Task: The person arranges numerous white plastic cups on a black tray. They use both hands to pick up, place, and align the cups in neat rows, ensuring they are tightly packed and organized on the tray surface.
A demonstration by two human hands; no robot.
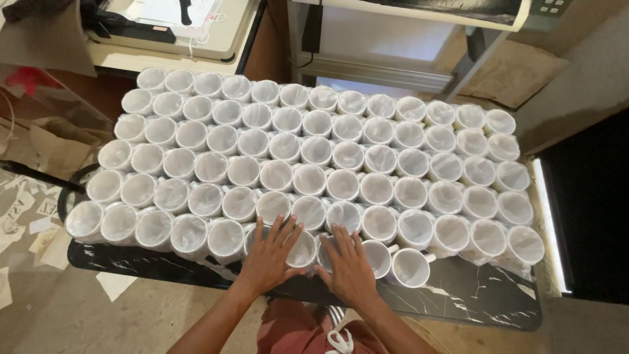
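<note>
we see a black marble-pattern table [485,298] carrying a block of white mugs [314,157], most film-wrapped, in rows running left to right, all upright with empty mouths facing up. two unwrapped mugs [411,267] stand at the near edge, handles pointing right. our left hand [270,254] and right hand [349,267] lie flat on front-row mugs, fingers spread, gripping nothing.
</note>
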